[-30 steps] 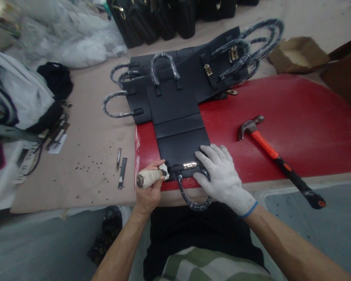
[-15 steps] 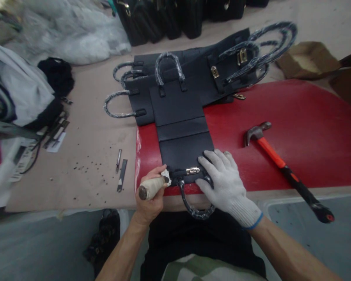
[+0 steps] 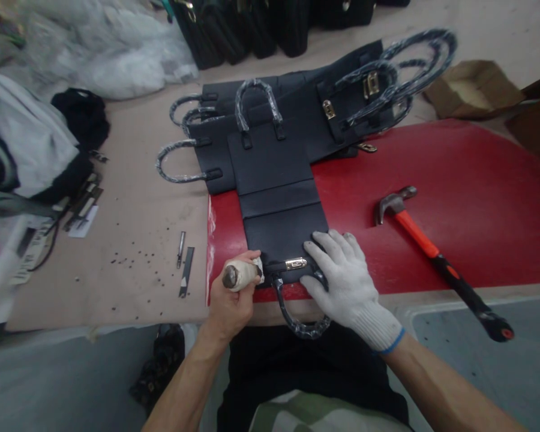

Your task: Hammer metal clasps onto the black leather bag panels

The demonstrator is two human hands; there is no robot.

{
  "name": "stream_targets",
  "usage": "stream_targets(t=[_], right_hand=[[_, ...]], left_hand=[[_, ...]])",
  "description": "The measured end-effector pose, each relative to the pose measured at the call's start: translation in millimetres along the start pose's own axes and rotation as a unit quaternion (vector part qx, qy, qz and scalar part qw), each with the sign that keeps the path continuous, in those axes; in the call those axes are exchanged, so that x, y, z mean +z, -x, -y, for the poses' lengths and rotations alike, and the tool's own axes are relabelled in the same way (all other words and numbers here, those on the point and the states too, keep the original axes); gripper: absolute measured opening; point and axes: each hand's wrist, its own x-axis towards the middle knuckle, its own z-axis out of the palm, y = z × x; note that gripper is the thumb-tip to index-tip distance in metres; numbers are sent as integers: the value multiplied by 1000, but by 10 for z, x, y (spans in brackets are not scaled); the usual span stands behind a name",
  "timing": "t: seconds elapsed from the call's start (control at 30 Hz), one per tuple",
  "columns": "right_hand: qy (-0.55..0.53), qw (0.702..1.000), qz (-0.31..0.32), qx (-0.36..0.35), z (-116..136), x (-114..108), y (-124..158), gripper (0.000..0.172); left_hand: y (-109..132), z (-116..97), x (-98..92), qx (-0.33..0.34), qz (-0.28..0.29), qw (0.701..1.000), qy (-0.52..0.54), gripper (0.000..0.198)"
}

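Left hand (image 3: 227, 303) fisted round wrapped tool (image 3: 242, 276), its tip at the clasp (image 3: 296, 263) of black bag panel (image 3: 276, 180); gloved right hand (image 3: 342, 282) lay flat, fingers spread, on panel at near edge of red board (image 3: 454, 180); hammer (image 3: 432, 252) well apart rightward.

The right hand (image 3: 347, 282) wears a white knitted glove (image 3: 362, 303) of coarse cotton weave, ribbed at the wrist and edged with a thin blue band (image 3: 388, 343) along the cuff, while the left hand (image 3: 228, 303) is ungloved. Both forearms are bare, the left forearm (image 3: 184, 384) and the right forearm (image 3: 441, 384) alike. Lower down a black cloth (image 3: 297, 366) covers the lap (apron or trousers, I cannot tell), and at the very bottom edge shows a top (image 3: 328, 414) in soft patches of pale green and off-white, rather like camouflage.
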Motion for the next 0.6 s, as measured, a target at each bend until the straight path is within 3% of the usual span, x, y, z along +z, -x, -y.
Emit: stream_targets(t=[0.23, 0.37, 0.5, 0.6], right_hand=[[-20, 1000, -16, -3, 2, 30, 10, 53], [-65, 996, -60, -6, -128, -57, 40, 43], [80, 985, -122, 94, -485, -388, 153, 42], [235, 948, -61, 207, -772, -666, 321, 46]], left_hand=[[-79, -46, 20, -20, 38, 999, -18, 26], [-104, -47, 32, -28, 48, 998, -7, 25], [-109, -39, 22, -33, 48, 998, -2, 26], [-113, -35, 27, -45, 53, 998, 8, 28]])
